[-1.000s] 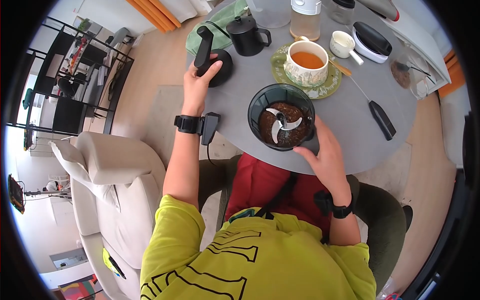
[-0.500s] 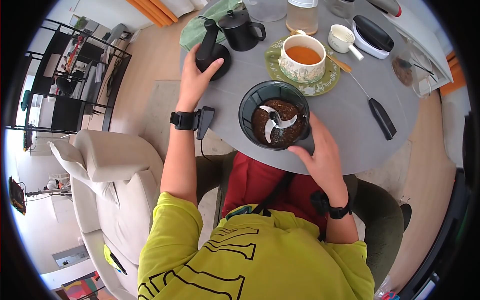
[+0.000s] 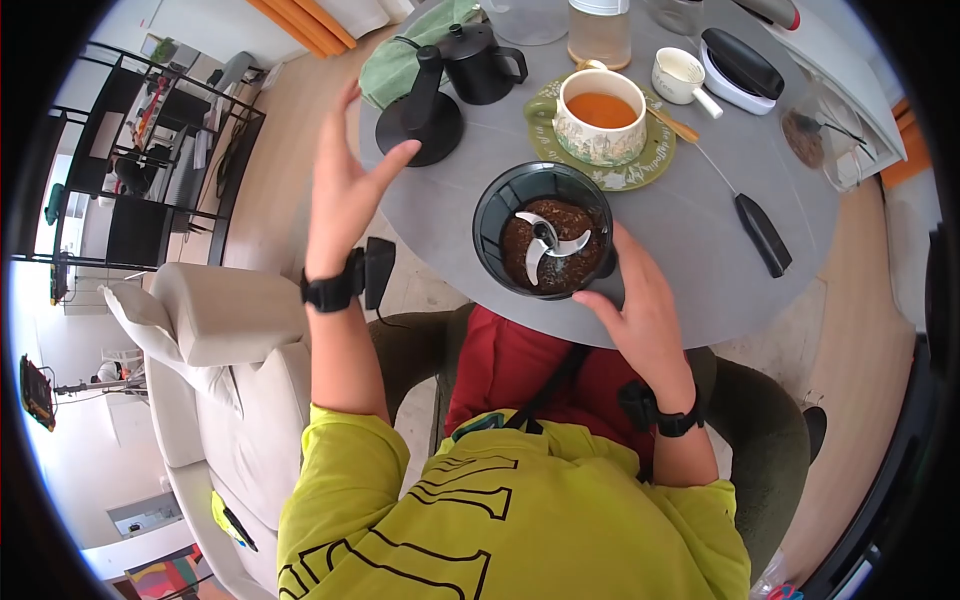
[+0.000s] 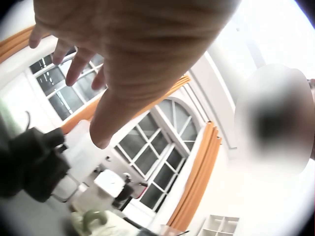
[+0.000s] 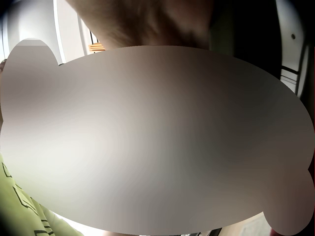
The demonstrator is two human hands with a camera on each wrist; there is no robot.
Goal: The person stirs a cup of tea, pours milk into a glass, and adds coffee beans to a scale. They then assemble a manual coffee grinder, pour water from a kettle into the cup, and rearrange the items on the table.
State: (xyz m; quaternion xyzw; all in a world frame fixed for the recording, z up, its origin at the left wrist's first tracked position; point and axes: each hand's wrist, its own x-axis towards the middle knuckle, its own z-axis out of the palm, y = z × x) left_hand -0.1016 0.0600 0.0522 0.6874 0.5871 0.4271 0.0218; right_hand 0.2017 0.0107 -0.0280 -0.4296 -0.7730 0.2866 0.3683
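In the head view my right hand point(image 3: 640, 308) holds a dark see-through chopper bowl point(image 3: 487, 247) by its side near the handle, thumb at the front. Inside the bowl sit a curved three-armed metal blade point(image 3: 543, 240) and a dark brown crumbly ground mass point(image 3: 565, 215). My left hand point(image 3: 345, 195) is off the table's left edge with its fingers spread, holding nothing. Beside it on the table stands a round black piece with an upright crank-like arm point(image 3: 425, 130). The left wrist view shows the same hand point(image 4: 133, 54) with fingers extended. Heavy blur covers most of the right wrist view.
A patterned mug point(image 3: 603, 140) of orange-brown liquid stands on a green plate point(image 3: 655, 165) behind the bowl. Around it are a black pot point(image 3: 485, 65), a small white cup point(image 3: 678, 75), a black handheld frother point(image 3: 763, 235) and a green cloth point(image 3: 390, 75).
My left hand has let go of the black crank piece and drawn away to the left. The bowl, still held by my right hand, appears slightly farther left.
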